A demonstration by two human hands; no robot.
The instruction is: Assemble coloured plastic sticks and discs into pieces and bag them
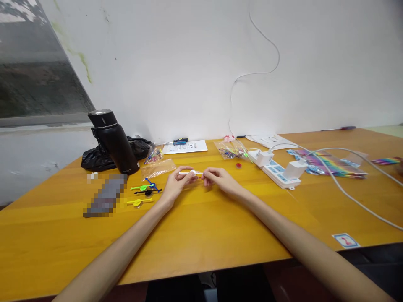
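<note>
A white arrow spinner (193, 172) is held level above the middle of the table. My left hand (176, 187) pinches its left part and round centre between thumb and fingers. My right hand (222, 179) has its fingers closed at the spinner's right end. A small reddish spot shows beside the right fingertips, too small to name. Left of my left hand lie similar arrow spinners: a green one (142, 188), a blue one (152, 185), a black one (148, 193) and a yellow one (137, 203).
A black bottle (113, 142) stands by a black plastic bag (94, 160) at the left. Bags of small coloured parts (231, 150) lie behind my hands. A white power strip (278, 173) with cables is at the right, near rainbow-coloured packs (336, 163). A red piece (238, 165) lies nearby.
</note>
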